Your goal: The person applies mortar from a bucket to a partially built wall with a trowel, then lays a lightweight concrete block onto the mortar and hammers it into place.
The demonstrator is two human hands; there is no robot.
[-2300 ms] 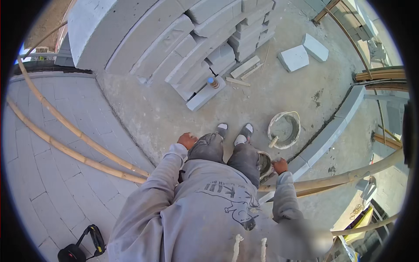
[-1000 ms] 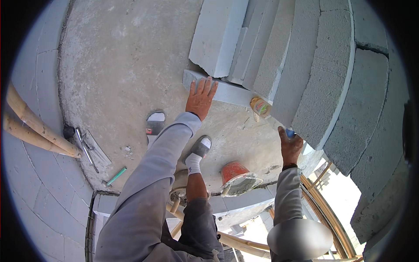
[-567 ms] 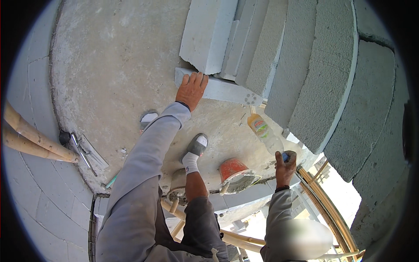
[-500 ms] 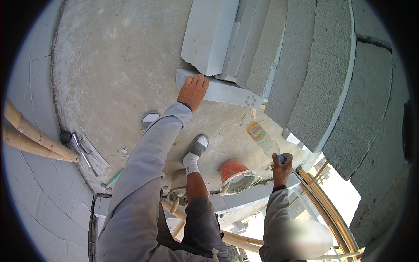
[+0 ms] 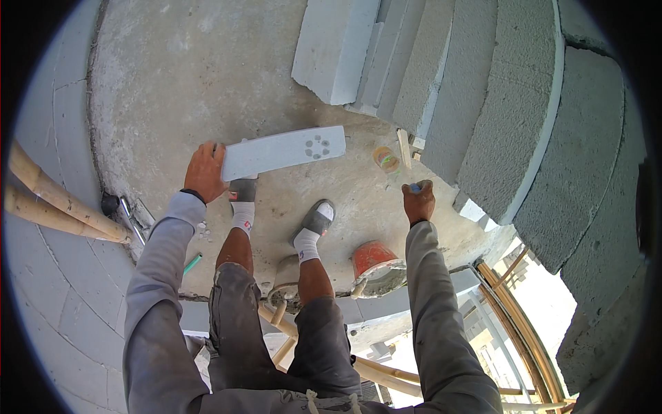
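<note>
My left hand [image 5: 205, 172] is closed on one end of a long light-grey concrete block [image 5: 276, 153], which points right, away from the stacked blocks. Several round dark spots mark its right part. The block partly covers my slippered left foot; whether its other end touches the floor I cannot tell. In my right hand [image 5: 418, 201] is a clear plastic bottle [image 5: 387, 161], gripped at its neck by the blue cap. Its base, yellowish with a coloured label, points away from me. The bottle hangs near the right-hand stack.
Large grey blocks [image 5: 476, 103] are stacked along the right. Wooden strips [image 5: 404, 148] lie by their near end. A red bucket [image 5: 372, 259] and a grey bucket [image 5: 287, 274] stand near my feet. Bamboo poles [image 5: 62, 207] and a metal tool [image 5: 131, 219] are at the left wall.
My left hand has pulled the concrete block away from the stack's end, leftward and toward me, and turned it. My right hand has moved the bottle forward and left.
</note>
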